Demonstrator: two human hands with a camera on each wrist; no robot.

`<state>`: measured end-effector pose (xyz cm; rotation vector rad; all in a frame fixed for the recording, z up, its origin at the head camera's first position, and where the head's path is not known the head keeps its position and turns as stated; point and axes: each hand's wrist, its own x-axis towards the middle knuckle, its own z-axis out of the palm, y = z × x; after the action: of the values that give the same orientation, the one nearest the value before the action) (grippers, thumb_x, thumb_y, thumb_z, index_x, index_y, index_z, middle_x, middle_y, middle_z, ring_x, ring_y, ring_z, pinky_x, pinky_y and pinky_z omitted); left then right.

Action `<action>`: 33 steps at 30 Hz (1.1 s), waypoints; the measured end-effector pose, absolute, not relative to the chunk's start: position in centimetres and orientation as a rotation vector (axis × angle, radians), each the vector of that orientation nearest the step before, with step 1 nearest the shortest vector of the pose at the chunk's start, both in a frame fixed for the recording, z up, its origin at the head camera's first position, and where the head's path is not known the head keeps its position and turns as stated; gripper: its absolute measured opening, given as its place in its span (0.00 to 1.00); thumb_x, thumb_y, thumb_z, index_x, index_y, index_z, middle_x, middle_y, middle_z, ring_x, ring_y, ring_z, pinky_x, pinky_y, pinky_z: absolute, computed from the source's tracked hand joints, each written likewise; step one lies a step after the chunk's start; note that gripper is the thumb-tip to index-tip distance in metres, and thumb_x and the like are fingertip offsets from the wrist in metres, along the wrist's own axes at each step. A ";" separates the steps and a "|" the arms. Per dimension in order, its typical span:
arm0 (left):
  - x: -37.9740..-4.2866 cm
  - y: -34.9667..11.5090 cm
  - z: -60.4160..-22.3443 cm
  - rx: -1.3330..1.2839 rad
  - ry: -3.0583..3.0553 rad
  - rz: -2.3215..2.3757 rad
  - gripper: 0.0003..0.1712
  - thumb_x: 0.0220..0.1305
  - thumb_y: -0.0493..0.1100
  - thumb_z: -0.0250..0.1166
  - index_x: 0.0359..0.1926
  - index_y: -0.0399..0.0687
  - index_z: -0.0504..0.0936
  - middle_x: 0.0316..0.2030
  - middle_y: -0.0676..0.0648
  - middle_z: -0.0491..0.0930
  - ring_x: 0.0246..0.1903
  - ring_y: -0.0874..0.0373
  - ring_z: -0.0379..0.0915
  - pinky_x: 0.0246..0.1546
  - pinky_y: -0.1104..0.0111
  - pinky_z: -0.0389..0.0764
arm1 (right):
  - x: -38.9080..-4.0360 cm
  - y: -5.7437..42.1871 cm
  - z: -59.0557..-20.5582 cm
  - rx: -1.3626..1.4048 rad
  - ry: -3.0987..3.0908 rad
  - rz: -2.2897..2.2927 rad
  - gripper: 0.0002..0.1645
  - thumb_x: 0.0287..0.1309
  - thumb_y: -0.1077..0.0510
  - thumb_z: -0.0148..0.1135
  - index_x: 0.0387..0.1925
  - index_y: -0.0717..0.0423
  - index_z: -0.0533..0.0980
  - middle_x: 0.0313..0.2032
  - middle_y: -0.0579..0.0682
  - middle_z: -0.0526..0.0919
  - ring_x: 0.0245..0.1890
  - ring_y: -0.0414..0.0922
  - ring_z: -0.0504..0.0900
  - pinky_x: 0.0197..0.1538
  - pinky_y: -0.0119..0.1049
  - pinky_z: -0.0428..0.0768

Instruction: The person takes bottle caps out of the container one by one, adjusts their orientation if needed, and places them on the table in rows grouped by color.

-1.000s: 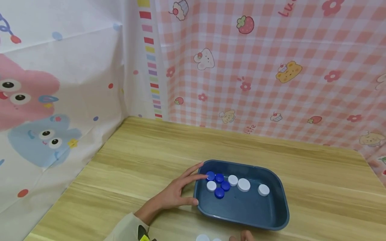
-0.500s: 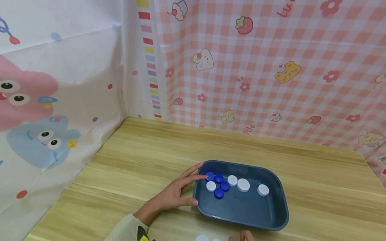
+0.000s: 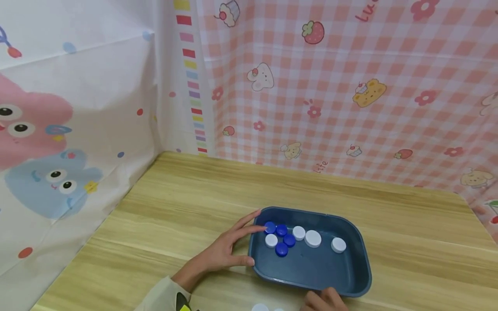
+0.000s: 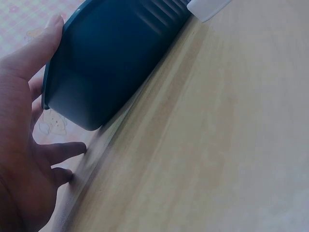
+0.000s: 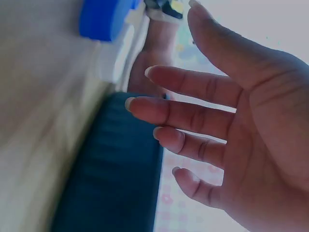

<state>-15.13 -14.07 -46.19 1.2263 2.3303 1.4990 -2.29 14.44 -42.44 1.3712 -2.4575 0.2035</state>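
Observation:
A dark blue-green plastic tray (image 3: 303, 272) stands on the table, holding several blue bottle caps (image 3: 282, 249) and several white bottle caps (image 3: 313, 239). My left hand (image 3: 223, 250) spans the tray's left end with spread fingers. One finger reaches over the rim to a blue cap, and the thumb touches the front left corner; in the left wrist view that thumb lies against the rim. My right hand (image 3: 324, 300) is at the tray's front edge. In the right wrist view its fingers (image 5: 193, 118) are spread and slightly bent, with nothing held.
White caps (image 3: 260, 307) lie on the wooden table (image 3: 175, 194) in front of the tray, cut off by the frame. The right wrist view shows a blue cap (image 5: 100, 19) outside the tray. Patterned cloth (image 3: 330, 108) hangs behind and at the left.
My right hand has come further into the head view, up to the tray's front edge. My left hand keeps its place on the tray, and the caps inside have not moved.

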 end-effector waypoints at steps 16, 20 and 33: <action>-15.3 -14.2 -46.2 1.223 2.345 1.495 0.41 0.52 0.38 0.73 0.68 0.53 0.68 0.75 0.53 0.43 0.73 0.54 0.37 0.63 0.40 0.53 | -4.7 17.8 -37.1 1.186 -2.662 0.107 0.20 0.57 0.31 0.57 0.39 0.38 0.79 0.33 0.31 0.72 0.34 0.34 0.67 0.33 0.32 0.67; -15.3 -14.2 -46.3 1.220 2.346 1.494 0.41 0.53 0.39 0.73 0.68 0.53 0.68 0.75 0.52 0.43 0.73 0.54 0.37 0.62 0.40 0.54 | -5.2 18.3 -36.9 1.128 -2.643 0.095 0.20 0.56 0.32 0.60 0.40 0.39 0.79 0.34 0.32 0.72 0.35 0.35 0.68 0.33 0.33 0.68; -15.1 -14.1 -46.3 1.197 2.340 1.500 0.40 0.54 0.39 0.72 0.67 0.54 0.68 0.75 0.53 0.43 0.72 0.54 0.41 0.63 0.42 0.54 | -7.0 18.8 -36.4 0.919 -2.821 0.103 0.19 0.53 0.38 0.66 0.42 0.41 0.80 0.37 0.34 0.76 0.41 0.38 0.71 0.43 0.46 0.77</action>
<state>-15.10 -14.11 -46.32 1.1965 2.3405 1.5001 -6.97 18.82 -36.38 0.9186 -2.8214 0.1027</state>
